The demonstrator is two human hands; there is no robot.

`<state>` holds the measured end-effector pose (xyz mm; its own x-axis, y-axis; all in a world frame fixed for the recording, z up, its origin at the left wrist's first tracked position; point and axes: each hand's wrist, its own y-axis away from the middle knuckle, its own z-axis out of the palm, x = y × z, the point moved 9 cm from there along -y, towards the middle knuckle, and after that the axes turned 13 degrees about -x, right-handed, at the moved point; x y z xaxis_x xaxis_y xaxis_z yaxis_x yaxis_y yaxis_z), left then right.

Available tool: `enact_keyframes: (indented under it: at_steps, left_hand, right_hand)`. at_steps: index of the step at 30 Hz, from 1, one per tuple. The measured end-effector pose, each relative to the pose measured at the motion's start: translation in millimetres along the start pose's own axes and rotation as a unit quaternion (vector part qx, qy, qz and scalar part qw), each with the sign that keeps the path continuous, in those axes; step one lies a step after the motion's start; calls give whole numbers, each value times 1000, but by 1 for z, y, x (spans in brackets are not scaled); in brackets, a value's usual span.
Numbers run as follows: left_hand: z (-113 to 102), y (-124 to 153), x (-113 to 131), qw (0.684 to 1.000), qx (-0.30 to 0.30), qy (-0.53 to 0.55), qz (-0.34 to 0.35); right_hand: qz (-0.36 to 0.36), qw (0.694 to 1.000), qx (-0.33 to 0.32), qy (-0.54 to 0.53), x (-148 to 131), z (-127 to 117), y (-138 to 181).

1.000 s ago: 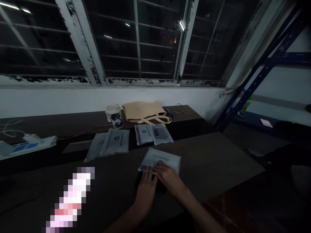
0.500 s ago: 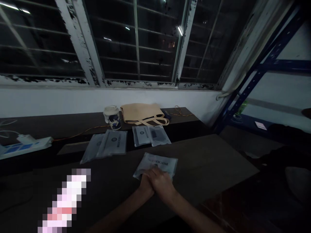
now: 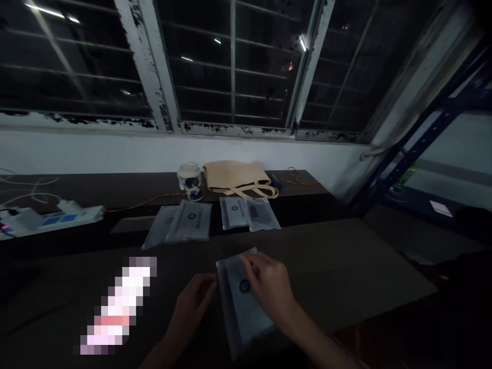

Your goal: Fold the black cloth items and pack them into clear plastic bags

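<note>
A frosted plastic zip bag with a round dark logo lies in front of me on the dark table, its long side pointing towards me. My left hand is at the bag's left edge, fingers curled and tips pressed together against it. Across the bag's upper part reaches my right hand, thumb and fingers pinched near the top edge. Part of the bag is hidden under the right hand and forearm.
Beyond lie more frosted bags in two groups, left and right. Behind them stand a patterned paper cup and a beige tote bag. A white power strip is at the left; a blue metal rack is at the right.
My hands, formerly together over the bag, have moved apart to its left edge and top. The bag has turned and come nearer to me. The view has shifted slightly left.
</note>
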<state>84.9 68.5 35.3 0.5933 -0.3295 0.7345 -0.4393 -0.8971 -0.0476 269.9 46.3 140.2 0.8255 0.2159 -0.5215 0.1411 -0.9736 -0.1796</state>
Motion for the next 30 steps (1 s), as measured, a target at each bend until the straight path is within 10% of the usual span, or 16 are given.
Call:
enact_keyframes:
  at_steps: [6, 13, 24, 30]
  left_hand:
    - [-3, -19, -57, 978, -37, 88, -186]
    - [5, -51, -58, 976, -79, 83, -185]
    - [22, -75, -59, 964, -153, 148, -157]
    - [44, -40, -34, 952, -204, 157, -165]
  right_hand:
    - [-37, 990, -132, -24, 21, 61, -59]
    - [-48, 976, -213, -14, 36, 128, -85]
    - [-33, 974, -201, -96, 47, 122, -84]
    - [18, 984, -140, -107, 55, 113, -87]
